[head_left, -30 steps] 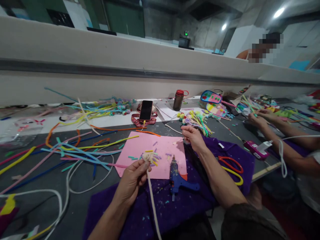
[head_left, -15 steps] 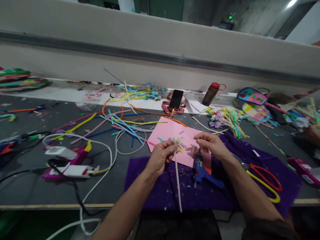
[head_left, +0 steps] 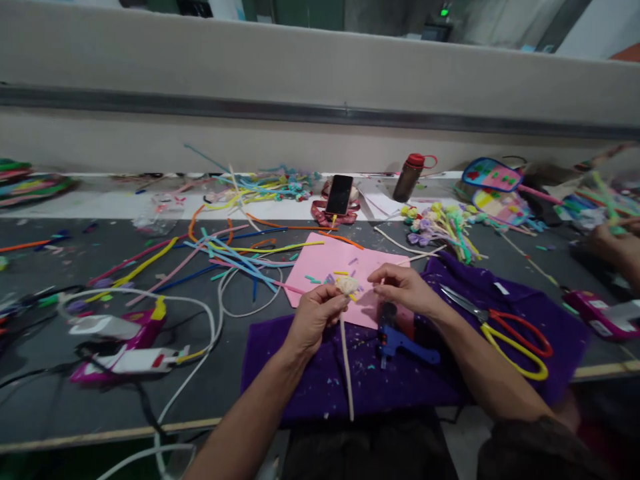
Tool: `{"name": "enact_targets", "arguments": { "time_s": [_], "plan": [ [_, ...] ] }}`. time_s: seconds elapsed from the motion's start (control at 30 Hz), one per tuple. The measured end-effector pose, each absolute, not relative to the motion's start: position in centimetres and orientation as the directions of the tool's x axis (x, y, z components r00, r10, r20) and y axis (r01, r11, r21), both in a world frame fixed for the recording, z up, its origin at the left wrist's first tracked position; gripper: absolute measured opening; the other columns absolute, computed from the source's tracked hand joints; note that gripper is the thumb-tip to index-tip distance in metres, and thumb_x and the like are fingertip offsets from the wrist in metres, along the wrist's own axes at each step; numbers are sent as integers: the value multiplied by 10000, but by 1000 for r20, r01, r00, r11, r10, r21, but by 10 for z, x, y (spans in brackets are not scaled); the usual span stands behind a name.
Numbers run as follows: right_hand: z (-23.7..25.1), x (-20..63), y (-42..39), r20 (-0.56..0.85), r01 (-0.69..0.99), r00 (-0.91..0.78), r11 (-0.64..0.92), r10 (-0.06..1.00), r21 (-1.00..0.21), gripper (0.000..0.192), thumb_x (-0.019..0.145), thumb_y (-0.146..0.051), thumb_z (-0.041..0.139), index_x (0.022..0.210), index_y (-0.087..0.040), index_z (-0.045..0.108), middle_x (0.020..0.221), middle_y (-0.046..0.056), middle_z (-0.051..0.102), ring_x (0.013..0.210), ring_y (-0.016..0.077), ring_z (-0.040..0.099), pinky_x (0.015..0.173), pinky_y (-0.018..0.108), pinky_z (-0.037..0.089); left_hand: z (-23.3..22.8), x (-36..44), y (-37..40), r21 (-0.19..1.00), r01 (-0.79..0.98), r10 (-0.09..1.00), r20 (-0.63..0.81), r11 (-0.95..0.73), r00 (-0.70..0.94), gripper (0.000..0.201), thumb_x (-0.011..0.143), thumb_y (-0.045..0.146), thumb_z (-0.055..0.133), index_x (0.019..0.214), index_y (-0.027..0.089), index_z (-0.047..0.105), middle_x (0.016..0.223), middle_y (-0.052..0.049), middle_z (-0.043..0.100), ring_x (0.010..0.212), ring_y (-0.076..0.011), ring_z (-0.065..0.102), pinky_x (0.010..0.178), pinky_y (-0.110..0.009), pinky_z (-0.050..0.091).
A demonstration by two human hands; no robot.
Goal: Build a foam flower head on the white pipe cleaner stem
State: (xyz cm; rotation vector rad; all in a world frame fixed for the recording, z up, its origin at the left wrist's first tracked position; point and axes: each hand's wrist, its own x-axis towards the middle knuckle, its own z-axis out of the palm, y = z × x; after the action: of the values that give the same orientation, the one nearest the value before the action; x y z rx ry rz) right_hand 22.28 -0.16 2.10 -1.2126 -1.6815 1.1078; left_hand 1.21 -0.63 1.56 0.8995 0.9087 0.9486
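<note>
From my feed the left hand [head_left: 314, 319] is pinched around the top of a cream pipe-cleaner stem [head_left: 346, 363], right under its fuzzy curled head [head_left: 347, 285], which sits over the near edge of the pink sheet [head_left: 334, 267]. The stem hangs down across the purple cloth [head_left: 320, 380] toward the table edge. The right hand [head_left: 406, 288] is just beside that head with fingertips drawn together; something small may be nipped there but I honestly can't tell.

Stuff crowding things: the blue glue gun [head_left: 395, 333] lies on the cloth directly under the right wrist, basically touching range. Red-and-yellow scissors [head_left: 505, 328] lie further right on the same cloth. Short coloured snippets [head_left: 340, 273] are scattered on the pink sheet right by the head. Left of the sheet there's a messy fan of long pipe cleaners [head_left: 225, 257], plus white cables [head_left: 210, 320] looping toward pink chargers [head_left: 125, 340]. Behind: a phone [head_left: 339, 195] propped up, a brown bottle [head_left: 407, 177], a bundle of finished flowers [head_left: 443, 230]. Another person's hand [head_left: 613, 243] is at the far right, well apart.
</note>
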Motion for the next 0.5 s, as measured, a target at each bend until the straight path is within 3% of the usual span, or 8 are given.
{"name": "enact_targets", "arguments": {
  "time_s": [0.3, 0.5],
  "plan": [
    [35, 219, -9, 94, 302, -346, 205, 934, -931, 158, 791, -247, 541, 862, -137, 629, 603, -24, 552, 490, 71, 498, 453, 170, 387, 19, 9, -3, 883, -238, 853, -271, 405, 447, 216, 709, 304, 645, 719, 130, 517, 618, 9, 602, 352, -5, 381, 329, -130, 208],
    [34, 221, -6, 118, 254, -318, 205, 941, -945, 168, 782, -271, 556, 833, -132, 635, 598, -23, 559, 446, 64, 486, 427, 172, 390, 15, 14, -4, 893, -189, 837, -285, 409, 467, 236, 707, 313, 649, 703, 141, 488, 523, 44, 552, 327, -4, 328, 333, -130, 174]
  ]
}}
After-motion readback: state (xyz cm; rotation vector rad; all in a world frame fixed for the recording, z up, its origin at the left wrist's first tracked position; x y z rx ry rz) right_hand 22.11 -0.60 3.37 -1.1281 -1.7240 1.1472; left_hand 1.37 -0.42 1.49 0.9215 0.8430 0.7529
